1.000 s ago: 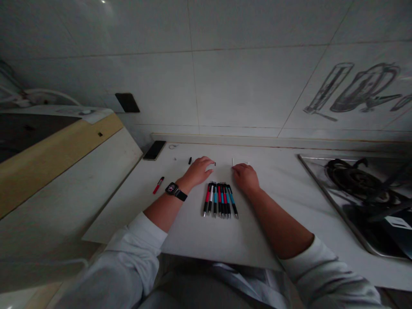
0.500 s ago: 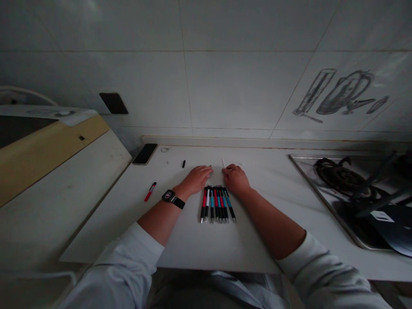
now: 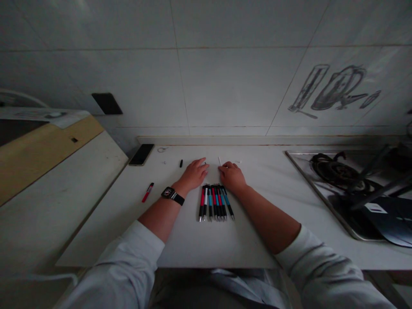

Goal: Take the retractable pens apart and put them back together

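Observation:
My left hand rests low over the white counter, its fingers curled in around a small dark-tipped piece too small to make out. Across a short gap, my right hand is closed, its thumb and fingertips pinching a thin white stick that pokes out beyond them. Just nearer than both hands, several click pens with red, white and blue barrels and black grips lie side by side, metal tips toward me. A small black piece lies beyond the left wrist.
A red pen part with a dark end and a phone lie at the left of the counter. Small clear bits lie past my right hand. At the right stands a gas stove with a dark pan-like object on it.
The fingers of my left hand have parted a little and drawn slightly away from the right hand. My right hand keeps its pinch. The whole view has shifted slightly.

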Demonstrator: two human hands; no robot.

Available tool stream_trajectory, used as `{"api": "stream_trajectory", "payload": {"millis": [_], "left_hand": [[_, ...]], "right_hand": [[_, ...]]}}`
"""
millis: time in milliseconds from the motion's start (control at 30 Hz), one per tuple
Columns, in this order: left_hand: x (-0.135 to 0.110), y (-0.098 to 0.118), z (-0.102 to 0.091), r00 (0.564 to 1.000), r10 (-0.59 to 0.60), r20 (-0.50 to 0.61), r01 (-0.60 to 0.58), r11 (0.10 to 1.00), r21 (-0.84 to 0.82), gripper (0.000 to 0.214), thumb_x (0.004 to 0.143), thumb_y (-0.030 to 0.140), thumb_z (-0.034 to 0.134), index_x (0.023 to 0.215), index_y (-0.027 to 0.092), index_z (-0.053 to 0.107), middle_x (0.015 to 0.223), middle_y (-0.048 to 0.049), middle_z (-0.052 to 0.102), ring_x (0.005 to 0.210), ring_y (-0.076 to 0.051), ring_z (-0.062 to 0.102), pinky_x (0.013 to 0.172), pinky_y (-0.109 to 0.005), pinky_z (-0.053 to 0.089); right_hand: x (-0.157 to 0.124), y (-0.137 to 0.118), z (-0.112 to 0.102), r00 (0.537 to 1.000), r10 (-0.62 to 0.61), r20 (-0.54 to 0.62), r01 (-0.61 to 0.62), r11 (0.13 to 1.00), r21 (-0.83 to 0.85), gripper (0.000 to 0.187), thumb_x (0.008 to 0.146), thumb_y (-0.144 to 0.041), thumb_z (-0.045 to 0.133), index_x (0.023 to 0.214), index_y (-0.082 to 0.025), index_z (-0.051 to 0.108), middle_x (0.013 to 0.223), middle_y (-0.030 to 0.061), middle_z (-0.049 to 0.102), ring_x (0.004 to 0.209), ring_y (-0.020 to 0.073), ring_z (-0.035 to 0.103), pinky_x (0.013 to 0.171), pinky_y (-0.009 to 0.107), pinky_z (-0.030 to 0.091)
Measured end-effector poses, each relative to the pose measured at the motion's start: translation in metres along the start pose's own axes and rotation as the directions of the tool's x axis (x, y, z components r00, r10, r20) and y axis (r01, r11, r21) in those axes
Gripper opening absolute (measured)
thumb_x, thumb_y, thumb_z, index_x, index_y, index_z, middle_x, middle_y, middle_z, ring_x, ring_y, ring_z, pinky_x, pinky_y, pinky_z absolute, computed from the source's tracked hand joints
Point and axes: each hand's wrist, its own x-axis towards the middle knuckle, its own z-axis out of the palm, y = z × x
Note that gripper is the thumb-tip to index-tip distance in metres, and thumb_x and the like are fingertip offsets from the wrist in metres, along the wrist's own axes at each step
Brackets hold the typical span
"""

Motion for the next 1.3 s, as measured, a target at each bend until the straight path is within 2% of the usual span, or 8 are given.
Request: {"api": "stream_trajectory", "payload": {"millis": [133, 233, 500, 767, 1067, 1300], "left_hand": [[0.004, -0.002, 0.0, 0.999, 0.019, 0.044, -0.018, 1.0, -0.014, 0.039, 0.102, 0.025, 0.047, 0.135, 0.016, 0.066, 0.147, -0.0131, 0.06, 0.135, -0.025, 0.055, 0.12, -0.045, 0.039], [0.002, -0.004, 0.002, 0.999, 0.031, 0.033, -0.03, 0.999, -0.021, 0.039, 0.103, 0.026, 0.046, 0.134, 0.014, 0.065, 0.143, -0.014, 0.063, 0.133, -0.025, 0.057, 0.119, -0.044, 0.04], [-0.011, -0.01, 0.004, 1.0, -0.013, 0.01, 0.014, 0.999, -0.036, 0.038, 0.102, 0.029, 0.05, 0.135, 0.017, 0.065, 0.153, -0.0145, 0.053, 0.14, -0.026, 0.051, 0.121, -0.045, 0.039], [-0.016, -0.005, -0.003, 0.998, -0.065, -0.011, 0.065, 0.998, 0.021, 0.04, 0.101, 0.033, 0.054, 0.135, 0.014, 0.064, 0.141, -0.0177, 0.059, 0.132, -0.029, 0.055, 0.118, -0.046, 0.042], [-0.009, 0.005, -0.003, 0.996, -0.083, -0.017, 0.084, 0.993, 0.08, 0.032, 0.099, 0.034, 0.058, 0.125, 0.017, 0.067, 0.126, -0.0133, 0.061, 0.118, -0.028, 0.057, 0.11, -0.043, 0.046], [0.002, 0.018, 0.004, 0.992, -0.124, -0.016, 0.124, 0.992, 0.03, 0.033, 0.098, 0.037, 0.059, 0.122, 0.017, 0.071, 0.12, -0.0128, 0.06, 0.115, -0.028, 0.057, 0.108, -0.043, 0.046]], "right_hand": [[0.001, 0.0, 0.002, 1.0, 0.006, -0.01, -0.006, 1.0, 0.01, 0.039, 0.099, -0.024, 0.049, 0.13, -0.024, 0.072, 0.129, 0.012, 0.064, 0.114, 0.0266, 0.057, 0.103, 0.037, 0.044], [0.001, 0.001, 0.002, 1.0, 0.004, -0.016, -0.004, 1.0, 0.018, 0.039, 0.099, -0.024, 0.049, 0.13, -0.024, 0.072, 0.129, 0.0118, 0.064, 0.113, 0.0265, 0.057, 0.102, 0.037, 0.044], [0.0, 0.004, 0.003, 0.999, -0.024, -0.038, 0.026, 0.999, 0.046, 0.037, 0.1, -0.025, 0.049, 0.129, -0.023, 0.073, 0.127, 0.0122, 0.065, 0.112, 0.0265, 0.057, 0.102, 0.037, 0.044], [0.0, 0.005, 0.003, 0.998, -0.036, -0.043, 0.038, 0.998, 0.045, 0.038, 0.099, -0.025, 0.05, 0.129, -0.022, 0.073, 0.126, 0.0117, 0.065, 0.111, 0.0262, 0.057, 0.101, 0.036, 0.045], [-0.001, 0.002, 0.002, 0.999, -0.029, -0.023, 0.03, 1.0, 0.009, 0.038, 0.101, -0.026, 0.047, 0.128, -0.023, 0.073, 0.124, 0.0123, 0.065, 0.11, 0.026, 0.057, 0.102, 0.036, 0.044], [-0.001, -0.001, -0.002, 1.0, -0.007, 0.012, 0.007, 1.0, 0.003, 0.038, 0.101, -0.026, 0.047, 0.129, -0.022, 0.072, 0.124, 0.0135, 0.064, 0.113, 0.0267, 0.056, 0.103, 0.037, 0.043]]}}
